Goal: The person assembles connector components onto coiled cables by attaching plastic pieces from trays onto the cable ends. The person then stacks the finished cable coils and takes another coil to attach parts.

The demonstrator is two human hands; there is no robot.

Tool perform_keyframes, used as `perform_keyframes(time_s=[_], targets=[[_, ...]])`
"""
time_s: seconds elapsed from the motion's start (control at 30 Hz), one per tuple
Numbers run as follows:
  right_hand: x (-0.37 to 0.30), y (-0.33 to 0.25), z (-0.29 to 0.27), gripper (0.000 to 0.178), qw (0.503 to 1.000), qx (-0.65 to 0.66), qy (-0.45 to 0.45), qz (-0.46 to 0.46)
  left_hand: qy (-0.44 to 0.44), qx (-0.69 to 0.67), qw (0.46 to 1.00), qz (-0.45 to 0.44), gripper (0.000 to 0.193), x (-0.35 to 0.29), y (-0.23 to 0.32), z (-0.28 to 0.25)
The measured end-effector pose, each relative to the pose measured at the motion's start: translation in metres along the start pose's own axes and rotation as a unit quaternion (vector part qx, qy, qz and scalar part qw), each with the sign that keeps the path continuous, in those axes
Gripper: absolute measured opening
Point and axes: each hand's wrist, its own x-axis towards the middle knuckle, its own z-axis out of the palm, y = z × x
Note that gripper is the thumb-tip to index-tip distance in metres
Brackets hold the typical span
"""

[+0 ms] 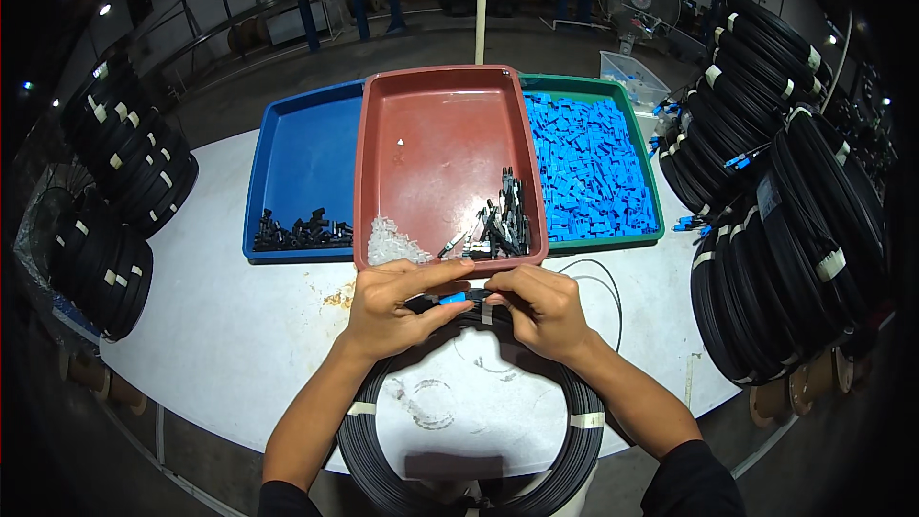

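Just in front of the red tray, my left hand [394,304] holds a small blue connector piece [453,298] between thumb and fingers. My right hand [541,306] is closed in a pinch on the black cable end [481,295] beside that piece. Fingers hide part of where the two meet, so I cannot tell how far they are joined. Both hands are over the far side of a coil of black cable [358,445], bound with white tape. A thin loop of cable [619,304] curves out to the right of my right hand.
The red tray [431,148] holds clear small pieces [394,244] and black connector parts [507,220]. To its left, a blue tray [306,153] has black parts; to its right, a green tray [658,215] contains many blue pieces. Cable coils [785,249] are stacked on both sides.
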Motion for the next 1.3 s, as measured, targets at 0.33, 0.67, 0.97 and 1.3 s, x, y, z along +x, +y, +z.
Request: perform_keyframes(time_s=[0.33,0.67,0.97,1.3], targets=[[0.001,-0.001,0.002,0.012,1.0,0.001,-0.007,-0.005,0.003,-0.001,1.0,-0.008,0.044,-0.002,-0.005,0.001],[0.0,0.0,0.0,0.011,1.0,-0.012,-0.012,0.017,0.027,0.004,1.0,0.009,0.048,-0.002,-0.006,-0.003],[-0.002,0.005,0.003,0.012,0.991,-0.096,-0.041,0.083,0.185,-0.109,0.967,-0.133,0.046,-0.018,-0.02,-0.016],[0.002,0.006,0.002,0.015,0.979,-0.059,-0.136,0.141,0.281,-0.089,0.931,-0.214,0.027,-0.042,-0.068,-0.029]])
